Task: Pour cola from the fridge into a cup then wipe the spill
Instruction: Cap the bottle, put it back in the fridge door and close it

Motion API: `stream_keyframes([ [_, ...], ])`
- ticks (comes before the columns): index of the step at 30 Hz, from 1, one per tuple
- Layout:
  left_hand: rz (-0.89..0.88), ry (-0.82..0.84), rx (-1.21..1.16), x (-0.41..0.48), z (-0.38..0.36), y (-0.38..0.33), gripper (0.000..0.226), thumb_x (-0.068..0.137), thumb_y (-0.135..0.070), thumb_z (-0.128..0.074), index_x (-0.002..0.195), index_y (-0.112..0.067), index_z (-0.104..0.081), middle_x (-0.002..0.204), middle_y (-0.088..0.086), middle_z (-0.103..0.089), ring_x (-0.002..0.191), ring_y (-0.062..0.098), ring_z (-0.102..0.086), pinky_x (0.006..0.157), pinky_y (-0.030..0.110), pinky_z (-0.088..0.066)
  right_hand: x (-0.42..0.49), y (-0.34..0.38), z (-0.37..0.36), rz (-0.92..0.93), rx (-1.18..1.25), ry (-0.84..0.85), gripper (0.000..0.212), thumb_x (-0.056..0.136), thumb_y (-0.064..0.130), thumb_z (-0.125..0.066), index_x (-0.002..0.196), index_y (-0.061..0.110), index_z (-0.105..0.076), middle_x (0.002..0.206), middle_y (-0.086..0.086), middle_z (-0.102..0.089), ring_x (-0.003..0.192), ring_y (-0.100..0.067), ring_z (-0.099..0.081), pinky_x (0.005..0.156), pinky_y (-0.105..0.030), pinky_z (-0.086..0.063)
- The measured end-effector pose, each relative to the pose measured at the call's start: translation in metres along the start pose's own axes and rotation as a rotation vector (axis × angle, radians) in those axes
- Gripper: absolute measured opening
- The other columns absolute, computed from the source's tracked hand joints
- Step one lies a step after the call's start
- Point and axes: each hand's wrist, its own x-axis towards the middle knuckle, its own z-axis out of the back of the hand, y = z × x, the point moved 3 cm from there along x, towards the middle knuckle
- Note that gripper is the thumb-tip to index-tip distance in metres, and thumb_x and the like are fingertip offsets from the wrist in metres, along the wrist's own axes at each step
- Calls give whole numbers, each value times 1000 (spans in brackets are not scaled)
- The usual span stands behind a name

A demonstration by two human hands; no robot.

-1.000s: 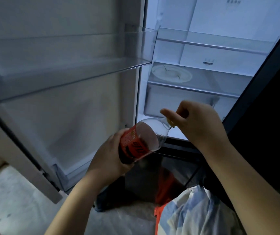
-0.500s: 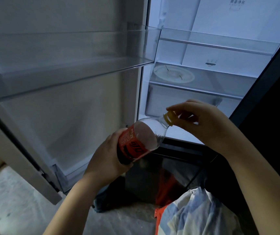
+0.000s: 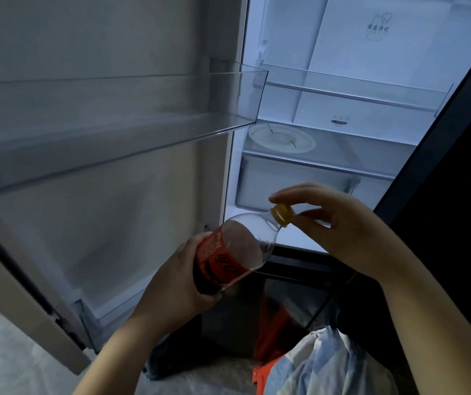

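I stand before the open fridge [image 3: 342, 67]. My left hand [image 3: 168, 283] grips the lower body of a cola bottle [image 3: 245, 246] with a red label. The bottle is tilted, with its neck pointing up and to the right, and dark cola sits in its lower part. Its yellow cap [image 3: 282, 214] is on the neck. My right hand [image 3: 342, 229] curls round the cap, index finger above it and thumb at its lower right. No cup is in view.
The fridge door stands open on the left with a clear door shelf [image 3: 114, 143]. Inside are a white plate [image 3: 281, 138] on a glass shelf and a drawer [image 3: 300, 183] beneath. A pale blue and white cloth [image 3: 322, 366] hangs at the bottom, beside something red [image 3: 274, 317].
My right hand has turned and loosened on the cap, which was covered a second ago and now shows fully. The bottle has stayed in my left hand at about the same tilt.
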Motion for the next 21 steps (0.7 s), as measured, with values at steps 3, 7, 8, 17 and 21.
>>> stream_keyframes([
  [3,-24,-11,10,3,1,0,95,54,-29,-84,130,-51,-30,122,-22,-50,105,1,-54,82,15,-43,4,-1,0,-87,-143,-57,20,86,28,-64,105,26,-67,91,17,-69,87,5,-63,78,-17,-52],
  [7,-61,-9,13,6,3,-2,95,56,-33,-85,133,-47,-30,123,-20,-51,106,2,-55,87,24,-49,8,0,-3,-231,-549,-192,45,77,68,-35,78,27,-55,57,10,-62,52,-2,-57,53,-21,-43],
  [8,-68,-6,-3,7,4,-3,95,57,-33,-85,132,-48,-30,122,-21,-51,105,1,-55,86,24,-50,8,1,-3,-186,-627,-242,52,76,71,-26,75,26,-52,57,10,-60,52,-4,-55,51,-21,-41],
  [17,-137,84,-26,11,13,-1,96,56,-42,-82,124,-67,-18,119,-38,-41,105,-13,-49,81,4,-40,4,-7,-10,379,-529,-289,29,86,36,-58,84,7,-63,70,12,-51,58,-6,-47,55,-14,-43],
  [21,-161,56,2,12,10,-2,94,61,-40,-84,131,-55,-25,124,-28,-44,108,-3,-51,86,10,-41,9,-3,-13,313,-629,-339,30,86,30,-52,66,8,-53,49,1,-48,42,-16,-42,42,-27,-37],
])
